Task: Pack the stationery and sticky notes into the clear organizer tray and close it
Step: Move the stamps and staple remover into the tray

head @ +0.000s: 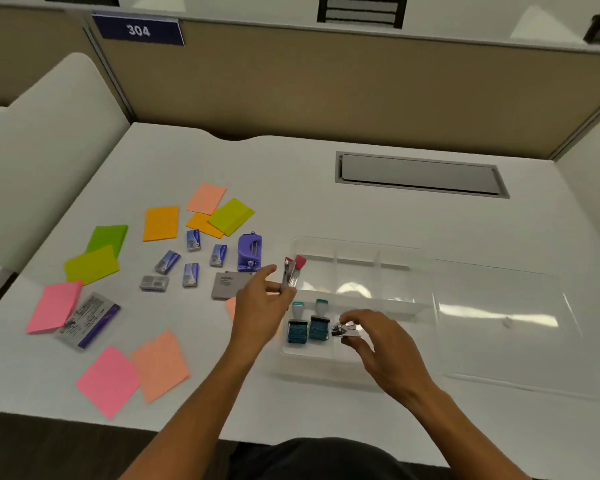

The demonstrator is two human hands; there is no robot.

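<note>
Both hands work at the clear organizer tray point(361, 362), packing barely begun.

Right hand point(371, 341) pinches a small metal clip point(345, 331) in the near compartment, just at 3 o'clock of two teal stamps point(307, 327); left hand point(260, 306) grips a red stapler point(291, 273) over the tray's 9 o'clock rim. Best to seat the clip flat beside the stamps, then lay the stapler lengthwise in a far compartment. Sticky notes point(160, 223) and staple boxes point(191, 274) wait at 9 o'clock on the surface point(291, 188); the lid point(499, 323) lies open at 3 o'clock.

left hand point(260, 303): fingers pinching, raised | right hand point(378, 344): fingers curled, pinching, low
</note>
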